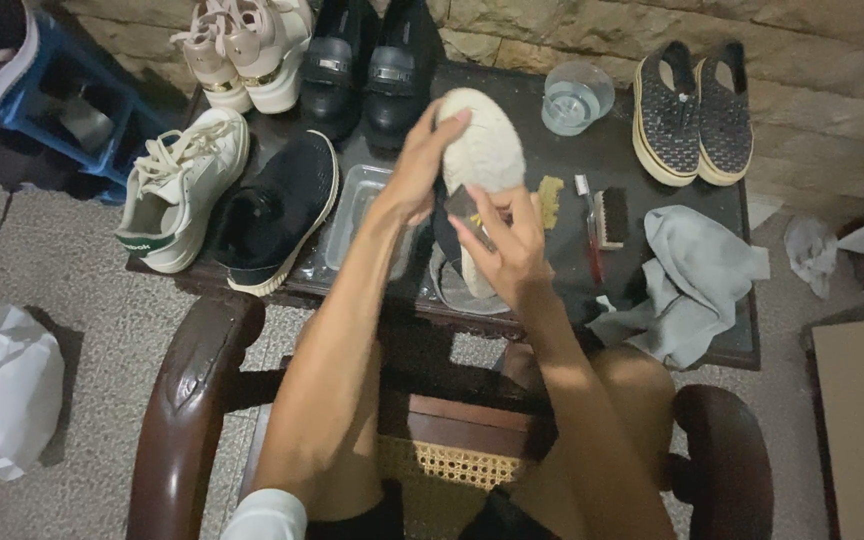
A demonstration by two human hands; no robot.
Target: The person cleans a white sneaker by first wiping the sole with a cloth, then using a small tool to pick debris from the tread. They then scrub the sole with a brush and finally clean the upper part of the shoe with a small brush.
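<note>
Shoe (pixel 482 150), black with a pale sole turned up, is held above the middle of the dark table (pixel 652 160). The left hand (pixel 422 165) grips its toe end; the right hand (pixel 507 245) pinches a small dark block (pixel 464 205) against the sole. Below sits a clear tray (pixel 352 215) (partly hidden by the forearm). A brush (pixel 611 217), grey cloth (pixel 697 275) and plastic cup (pixel 577 97) fill the right side; pairs of shoes crowd the left and far edges.

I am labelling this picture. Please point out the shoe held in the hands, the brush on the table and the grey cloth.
shoe (pixel 482 140), head view, on its pale upturned sole.
brush (pixel 612 217), head view, on its dark bristle block.
grey cloth (pixel 697 280), head view, on the middle of its folds.
</note>
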